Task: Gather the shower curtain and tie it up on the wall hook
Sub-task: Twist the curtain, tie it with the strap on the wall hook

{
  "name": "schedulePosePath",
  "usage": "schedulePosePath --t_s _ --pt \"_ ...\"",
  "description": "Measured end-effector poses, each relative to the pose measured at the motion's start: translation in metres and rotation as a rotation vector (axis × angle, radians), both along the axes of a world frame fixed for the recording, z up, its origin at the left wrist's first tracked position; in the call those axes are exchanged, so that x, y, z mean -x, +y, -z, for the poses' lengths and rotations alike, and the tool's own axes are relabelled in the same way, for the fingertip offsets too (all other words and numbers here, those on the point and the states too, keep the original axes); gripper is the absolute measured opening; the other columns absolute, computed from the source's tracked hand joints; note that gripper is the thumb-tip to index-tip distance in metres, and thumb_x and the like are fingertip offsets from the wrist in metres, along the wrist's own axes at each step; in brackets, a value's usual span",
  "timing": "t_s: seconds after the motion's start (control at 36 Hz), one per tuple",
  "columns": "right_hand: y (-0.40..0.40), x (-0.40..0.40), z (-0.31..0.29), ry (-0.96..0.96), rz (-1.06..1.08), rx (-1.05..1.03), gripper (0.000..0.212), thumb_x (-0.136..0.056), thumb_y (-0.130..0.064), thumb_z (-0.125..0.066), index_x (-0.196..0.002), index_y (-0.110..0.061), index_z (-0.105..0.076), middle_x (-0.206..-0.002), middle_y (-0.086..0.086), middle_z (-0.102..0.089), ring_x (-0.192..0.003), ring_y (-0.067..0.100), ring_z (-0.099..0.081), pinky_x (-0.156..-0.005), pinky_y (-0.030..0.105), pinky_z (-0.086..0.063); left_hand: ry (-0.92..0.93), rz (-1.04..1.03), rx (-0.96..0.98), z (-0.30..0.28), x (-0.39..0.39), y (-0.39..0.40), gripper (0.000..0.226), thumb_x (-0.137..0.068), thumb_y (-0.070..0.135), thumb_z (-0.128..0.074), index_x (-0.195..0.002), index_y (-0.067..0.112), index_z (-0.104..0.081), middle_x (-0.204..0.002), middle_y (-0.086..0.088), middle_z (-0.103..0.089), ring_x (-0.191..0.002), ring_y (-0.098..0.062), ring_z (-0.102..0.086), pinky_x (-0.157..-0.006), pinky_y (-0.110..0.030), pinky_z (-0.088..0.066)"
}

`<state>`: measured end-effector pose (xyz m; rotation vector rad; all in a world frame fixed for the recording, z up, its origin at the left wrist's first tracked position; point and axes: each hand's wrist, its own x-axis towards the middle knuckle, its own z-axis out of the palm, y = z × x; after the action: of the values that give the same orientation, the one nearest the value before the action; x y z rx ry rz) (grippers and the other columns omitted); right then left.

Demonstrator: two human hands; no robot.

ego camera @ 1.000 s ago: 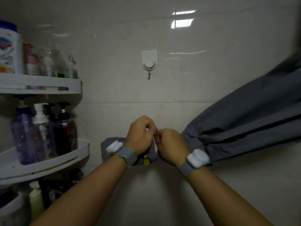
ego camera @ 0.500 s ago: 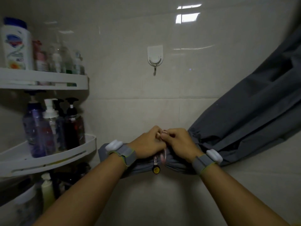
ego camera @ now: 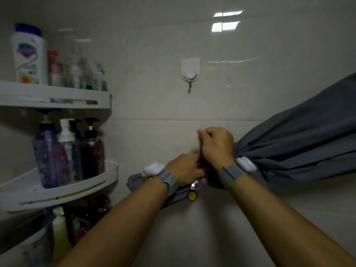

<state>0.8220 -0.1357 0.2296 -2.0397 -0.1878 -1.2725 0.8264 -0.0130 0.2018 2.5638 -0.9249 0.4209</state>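
Bare beige wall tile (ego camera: pixel 240 97) lies between the raised right hand (ego camera: pixel 216 146) and the white adhesive wall hook with a metal prong (ego camera: pixel 190 74) above it, with nothing in that stretch. To the left, two white plastic corner shelves (ego camera: pixel 57 97) packed with pump bottles (ego camera: pixel 65 151) jut from the corner. To the right, the bunched dark grey fabric shower curtain (ego camera: pixel 298 143) fills the space out to the frame edge. Below the forearms the wall shows bare.
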Motion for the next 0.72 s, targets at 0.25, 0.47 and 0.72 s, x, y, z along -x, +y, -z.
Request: schedulePosePath --t_s 0.25,0.47,0.72 --pt "-0.008 -0.015 -0.023 0.199 -0.244 0.331 0.033 -0.092 -0.038 -0.059 -0.064 -0.020 -0.063 -0.067 -0.002 -0.066 -0.072 0.021 -0.063 -0.072 0.038 -0.051 0.136 0.058 0.366 -0.017 -0.017 0.025 0.021 -0.086 0.034 -0.069 -0.098 0.017 -0.069 -0.094 -0.002 -0.073 -0.085 -0.013 -0.067 -0.078 -0.029 -0.054" --pt "-0.007 -0.018 -0.098 0.172 -0.172 0.145 0.036 -0.088 -0.039 -0.065 -0.058 -0.019 -0.064 -0.063 -0.002 -0.068 -0.067 0.016 -0.063 -0.069 0.029 -0.048 -0.073 -0.058 0.541 -0.105 -0.028 0.023 0.038 -0.095 0.029 -0.058 -0.074 0.000 -0.070 -0.072 -0.018 -0.068 -0.064 -0.020 -0.060 -0.070 -0.036 -0.049" --pt "0.007 -0.041 -0.162 0.195 -0.007 -0.028 0.018 -0.085 -0.025 -0.065 -0.077 -0.010 -0.073 -0.090 0.014 -0.074 -0.092 0.033 -0.068 -0.083 0.035 -0.055 -0.327 -0.419 0.440 -0.193 -0.048 0.011 0.024 -0.097 0.019 -0.042 -0.098 0.006 -0.063 -0.102 -0.019 -0.065 -0.102 -0.040 -0.060 -0.076 -0.035 -0.043"
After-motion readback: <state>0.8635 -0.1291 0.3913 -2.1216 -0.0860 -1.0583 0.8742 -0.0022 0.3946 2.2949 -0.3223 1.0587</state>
